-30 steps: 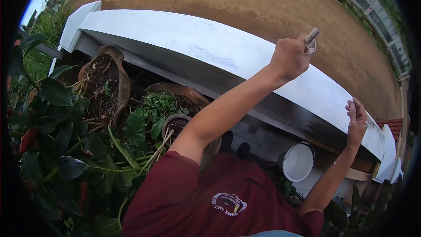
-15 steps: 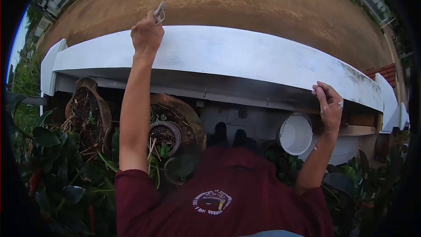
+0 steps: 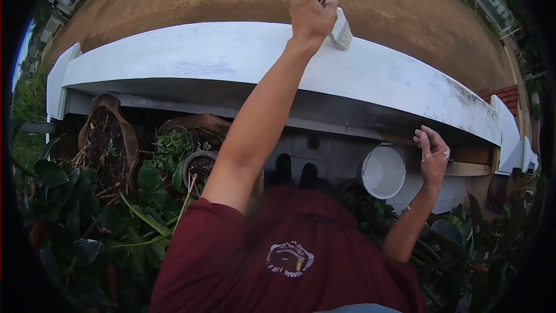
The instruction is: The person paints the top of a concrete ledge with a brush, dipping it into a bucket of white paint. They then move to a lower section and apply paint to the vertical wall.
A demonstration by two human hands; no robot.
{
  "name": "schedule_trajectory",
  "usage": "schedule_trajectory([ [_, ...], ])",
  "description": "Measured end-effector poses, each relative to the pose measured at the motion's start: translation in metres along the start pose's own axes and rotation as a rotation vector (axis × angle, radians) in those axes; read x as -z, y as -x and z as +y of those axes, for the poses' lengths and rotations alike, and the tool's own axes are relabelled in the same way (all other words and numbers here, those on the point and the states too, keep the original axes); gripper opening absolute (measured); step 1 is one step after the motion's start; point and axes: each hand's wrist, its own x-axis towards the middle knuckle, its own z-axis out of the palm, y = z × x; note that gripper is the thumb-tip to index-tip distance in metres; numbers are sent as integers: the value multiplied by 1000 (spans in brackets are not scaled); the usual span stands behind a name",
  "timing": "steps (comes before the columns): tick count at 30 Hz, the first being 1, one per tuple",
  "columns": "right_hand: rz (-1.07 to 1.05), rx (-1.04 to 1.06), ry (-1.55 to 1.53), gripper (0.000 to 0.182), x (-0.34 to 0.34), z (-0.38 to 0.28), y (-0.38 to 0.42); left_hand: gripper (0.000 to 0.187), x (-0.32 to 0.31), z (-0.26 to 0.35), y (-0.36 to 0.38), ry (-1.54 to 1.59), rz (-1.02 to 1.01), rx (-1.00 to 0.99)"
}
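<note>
One paintbrush [image 3: 341, 28], clamped in the left hand [image 3: 311, 20], slanted bristles-rightward across the white wall's [image 3: 370, 74] far edge, the empty, half-curled right hand [image 3: 434, 155] well apart.

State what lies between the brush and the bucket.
In the head view, the white wall lies between brush and bucket, its shaded side nearer the bucket.

Soft, even daylight made the white ledge [image 3: 174, 52] the brightest surface, while the plants [image 3: 87, 226] sank into deep shadow. Fisheye distortion bowed the ledge strongly, and black vignetting swallowed the corners.
</note>
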Motion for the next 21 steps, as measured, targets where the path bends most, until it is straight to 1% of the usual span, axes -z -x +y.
schedule_trajectory([
  [1, -13, 1, -8, 22, -1, 5, 2, 27, 47, -24, -12, -143, 69, 22],
  [3, -33, -22, -38, 22, -6, 13, 8, 29, 151, -76, -34, -384, 243, -17],
  [4, -46, -31, -45, 21, -9, 17, 11, 29, 204, -89, -40, -601, 307, -33],
  [5, -55, -36, -52, 21, -12, 19, 13, 31, 250, -108, -45, -698, 361, -43],
  [7, -63, -39, -58, 20, -19, 19, 18, 31, 316, -117, -44, -880, 374, -51],
  [8, -64, -40, -73, 20, -21, 19, 18, 31, 330, -113, -45, -959, 378, -71],
  [11, -59, -53, -131, 21, -25, 19, 21, 27, 307, -88, -46, -1061, 325, -114],
  [13, -68, -37, -126, 21, -26, 12, 23, 23, 232, -58, -37, -1018, 147, -117],
  [15, -72, -25, -132, 21, -26, 8, 25, 10, 138, -48, -20, -934, -56, -272],
  [16, -61, -22, -137, 21, -24, 8, 25, 8, 92, -23, -2, -838, -151, -322],
  [17, -50, -21, -146, 21, -24, 9, 27, 8, 51, -13, 11, -656, -171, -418],
  [18, -39, -24, -154, 22, -23, 11, 30, 8, 20, 18, 23, -526, -257, -359],
  [19, -37, -42, -152, 22, -20, 10, 33, 12, -6, 42, 32, -333, -295, -325],
  [20, -32, -45, -136, 22, -18, 12, 34, 12, -30, 56, 39, -154, -249, -311],
  [21, -29, -52, -118, 22, -14, 14, 36, 12, -42, 73, 47, 3, -232, -267],
])
